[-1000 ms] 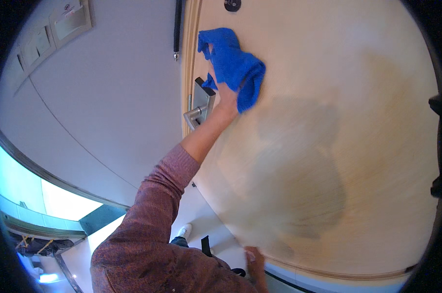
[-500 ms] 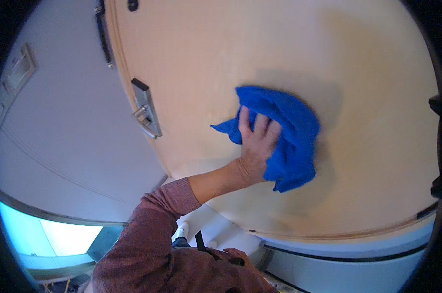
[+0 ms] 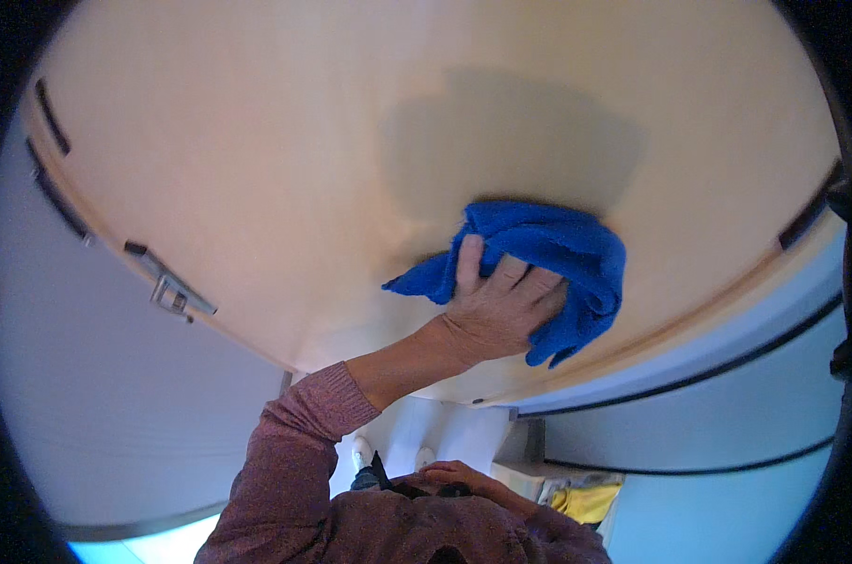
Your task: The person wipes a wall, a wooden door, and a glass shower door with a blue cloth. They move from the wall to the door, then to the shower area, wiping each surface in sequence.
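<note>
My left hand [image 3: 506, 305] presses a bunched blue cloth [image 3: 576, 258] against the broad face of a pale wood door [image 3: 304, 141]. The fingers are bent into the folds, and their tips are partly hidden by fabric. One loose corner of the cloth sticks out to the left of the hand. My right hand [image 3: 454, 473] rests low in front of my body, away from the door; its fingers are too small and hidden to read.
At the door's left edge is a metal lever handle [image 3: 170, 293], beside a grey panel [image 3: 87, 367]. Dark strips line the door's edges. White shoes [image 3: 362, 453] stand on the floor below. A yellow item [image 3: 586, 503] lies at the lower right, near pale blue panels [image 3: 717, 508].
My view has shifted right along the door, so the handle now appears farther left. My left hand and the cloth have moved over the door toward its right-hand, lower edge.
</note>
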`<control>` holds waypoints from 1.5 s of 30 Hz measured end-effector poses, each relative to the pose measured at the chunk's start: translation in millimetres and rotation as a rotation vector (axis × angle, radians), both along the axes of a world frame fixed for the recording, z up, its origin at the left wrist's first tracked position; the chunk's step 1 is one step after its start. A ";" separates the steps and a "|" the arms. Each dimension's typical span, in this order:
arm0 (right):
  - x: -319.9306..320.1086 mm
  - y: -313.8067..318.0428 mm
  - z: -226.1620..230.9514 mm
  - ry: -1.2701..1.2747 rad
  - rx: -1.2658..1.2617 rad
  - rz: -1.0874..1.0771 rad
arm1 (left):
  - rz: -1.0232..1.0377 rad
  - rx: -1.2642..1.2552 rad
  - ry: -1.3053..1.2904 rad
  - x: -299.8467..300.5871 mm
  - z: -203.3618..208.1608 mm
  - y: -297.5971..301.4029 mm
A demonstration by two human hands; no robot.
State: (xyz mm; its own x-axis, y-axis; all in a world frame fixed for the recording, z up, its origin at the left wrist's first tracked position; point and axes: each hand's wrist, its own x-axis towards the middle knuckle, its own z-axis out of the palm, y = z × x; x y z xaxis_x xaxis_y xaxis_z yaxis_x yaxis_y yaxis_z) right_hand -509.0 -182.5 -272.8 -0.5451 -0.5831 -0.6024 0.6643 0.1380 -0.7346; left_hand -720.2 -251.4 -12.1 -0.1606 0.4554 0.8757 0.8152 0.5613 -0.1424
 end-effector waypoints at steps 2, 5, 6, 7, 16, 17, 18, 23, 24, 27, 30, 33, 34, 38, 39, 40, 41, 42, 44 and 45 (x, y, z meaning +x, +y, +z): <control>5.6 -1.7 -16.4 0.095 0.002 -0.033 | -0.018 -0.002 0.026 4.9 -2.5 15.3; 18.9 -10.2 -56.5 0.537 -0.058 -0.099 | -0.049 -0.025 0.066 20.2 -4.5 47.0; 22.6 -13.4 -70.0 0.869 -0.034 -0.101 | -0.074 -0.036 0.061 24.5 -5.4 56.4; 28.4 -15.5 -81.2 0.984 -0.002 -0.061 | -0.089 -0.047 0.061 28.6 -5.9 65.5; 24.4 -22.7 -58.5 0.375 -0.081 0.182 | -0.222 -0.086 0.104 39.2 -12.8 116.0; 21.9 -20.4 -51.2 0.188 -0.057 0.095 | -0.216 -0.092 0.129 41.2 -13.5 118.4; 21.9 -19.0 -45.8 0.169 -0.027 0.100 | -0.216 -0.107 0.116 42.5 -14.1 119.9; 32.1 -25.0 -64.7 0.318 -0.038 0.077 | -0.248 -0.128 0.101 44.2 -16.6 120.0; 34.0 -28.4 -75.0 0.401 0.032 0.124 | -0.251 -0.133 0.122 43.5 -18.2 119.4; 47.1 -30.1 -95.5 1.100 0.102 0.242 | -0.257 -0.154 0.137 43.2 -27.7 118.2; 52.8 -24.4 -89.6 0.751 0.021 0.254 | -0.260 -0.207 0.134 44.4 -43.8 114.3; 51.1 -15.2 -60.7 0.407 -0.040 0.170 | -0.371 -0.318 -0.031 45.1 -62.6 105.3; 49.8 -11.7 -50.6 0.328 -0.037 0.131 | -0.390 -0.311 -0.023 44.4 -68.7 102.4; 46.3 -11.9 -30.2 0.348 0.055 0.176 | -0.440 -0.317 -0.030 43.2 -90.5 90.9; 44.6 -14.6 -31.3 0.410 0.091 0.172 | -0.432 -0.326 -0.028 43.0 -95.8 88.3; 43.8 -17.3 -33.6 0.359 0.061 0.103 | -0.418 -0.334 -0.007 42.5 -101.0 86.6; 41.8 -21.1 -37.0 0.328 0.088 0.126 | -0.393 -0.335 0.023 42.5 -106.1 85.0; 40.2 -24.9 -39.5 0.299 0.114 0.155 | -0.363 -0.338 0.052 40.8 -110.7 83.5; 33.3 -29.6 -40.9 0.625 0.120 0.377 | -0.479 -0.352 -0.061 39.7 -119.7 77.9; 29.1 -30.8 -38.2 0.609 0.096 0.408 | -0.480 -0.353 -0.061 39.1 -123.3 76.7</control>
State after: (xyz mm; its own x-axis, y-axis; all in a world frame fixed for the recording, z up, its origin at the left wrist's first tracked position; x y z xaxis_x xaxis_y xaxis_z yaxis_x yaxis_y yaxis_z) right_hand -479.9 -213.3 -311.0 -0.5504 -0.7707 -0.3211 0.0249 0.3692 -0.9290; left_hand -681.0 -174.7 -135.5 0.0895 0.7513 0.6538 0.9786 0.0558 -0.1981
